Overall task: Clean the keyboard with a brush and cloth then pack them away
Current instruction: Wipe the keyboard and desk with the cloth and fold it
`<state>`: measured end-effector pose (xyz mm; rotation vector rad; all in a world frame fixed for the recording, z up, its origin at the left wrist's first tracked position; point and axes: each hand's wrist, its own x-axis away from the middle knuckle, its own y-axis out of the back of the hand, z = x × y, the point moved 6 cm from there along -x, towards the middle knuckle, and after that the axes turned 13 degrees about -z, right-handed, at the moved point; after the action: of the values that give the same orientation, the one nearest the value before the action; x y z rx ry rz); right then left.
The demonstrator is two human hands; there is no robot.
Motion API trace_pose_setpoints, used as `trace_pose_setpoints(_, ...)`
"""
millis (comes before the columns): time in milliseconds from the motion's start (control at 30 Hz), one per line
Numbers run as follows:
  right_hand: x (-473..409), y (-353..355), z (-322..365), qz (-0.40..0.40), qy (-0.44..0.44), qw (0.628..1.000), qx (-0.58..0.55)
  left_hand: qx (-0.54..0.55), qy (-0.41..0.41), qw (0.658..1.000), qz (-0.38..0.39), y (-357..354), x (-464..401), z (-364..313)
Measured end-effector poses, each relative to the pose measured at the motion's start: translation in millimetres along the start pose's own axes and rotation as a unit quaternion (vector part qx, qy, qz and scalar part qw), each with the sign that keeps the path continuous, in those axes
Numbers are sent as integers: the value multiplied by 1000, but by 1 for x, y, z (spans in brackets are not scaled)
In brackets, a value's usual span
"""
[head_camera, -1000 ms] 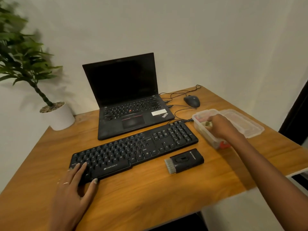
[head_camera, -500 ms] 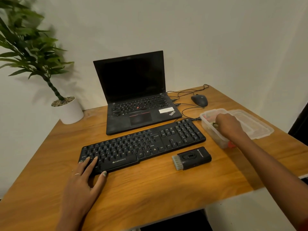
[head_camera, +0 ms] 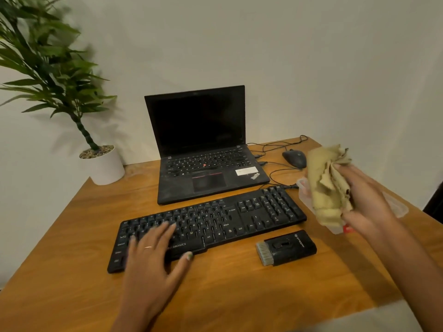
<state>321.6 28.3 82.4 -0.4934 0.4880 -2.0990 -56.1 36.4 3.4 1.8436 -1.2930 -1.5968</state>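
Observation:
A black keyboard [head_camera: 251, 214] lies across the middle of the wooden desk [head_camera: 239, 295]. My left hand [head_camera: 153, 255] rests flat on its left end, fingers spread over the keys. My right hand [head_camera: 364, 200] is raised at the right and grips a crumpled beige cloth [head_camera: 323, 185], held above a clear plastic container [head_camera: 303, 188] that it mostly hides. A black brush [head_camera: 286, 248] with grey bristles lies on the desk just in front of the keyboard's right end, untouched.
An open black laptop [head_camera: 201, 149] stands behind the keyboard. A black mouse [head_camera: 294, 158] and its cables lie at the back right. A potted plant in a white pot [head_camera: 103, 166] stands at the back left. The container's lid [head_camera: 395, 204] lies near the desk's right edge.
My right hand has come up out of the container holding the cloth. My left hand has slid further onto the keyboard. The view has shifted.

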Motion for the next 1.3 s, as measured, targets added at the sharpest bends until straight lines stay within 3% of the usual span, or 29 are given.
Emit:
trace_pose_setpoints(100,-1,-5,-32,43,-131,988,-64,-3,-46,996,76,-17,-22,-47)
trace_pose_setpoints(233,-3,-6,-44,13,-170,984,-51,-40,-89,980,171,-48,-57,-70)
trace_pose_setpoints(333,-2,-6,-35,-1,-102,994,47,-51,-94,968,225,-70,-74,-69)
trace_pose_setpoints(400,-6,-10,-26,-18,33,969,245,-54,-95,959,263,-81,-80,-67)
trace_pose_setpoints(500,-16,-36,-21,-1,295,830,473,-55,-90,948,301,-85,-85,-66)
trace_pose_setpoints(567,-32,-52,-34,26,399,714,574,-59,-91,946,306,-83,-86,-68)
trace_pose_setpoints(633,-52,-63,-53,45,407,604,684,-55,-90,946,306,-82,-86,-68)
trace_pose_setpoints(700,-61,-72,-70,72,356,545,756,-46,-81,946,309,-83,-85,-68)
trace_pose_setpoints(767,-56,-82,-89,110,327,532,773,-36,-70,947,313,-84,-84,-68)
trace_pose_setpoints(867,-42,-87,-108,160,345,544,748,-28,-68,948,308,-84,-83,-68)
trace_pose_setpoints(933,-47,-77,-104,147,350,544,748,-30,-73,948,309,-85,-83,-68)
trace_pose_setpoints(1033,-59,-65,-91,93,369,493,783,-36,-78,946,312,-86,-82,-67)
trace_pose_setpoints(1233,-18,-72,-103,207,371,514,745,-40,-79,943,321,-91,-83,-65)
trace_pose_setpoints(1300,-22,-60,-92,175,359,500,768,-39,-78,944,319,-90,-83,-65)
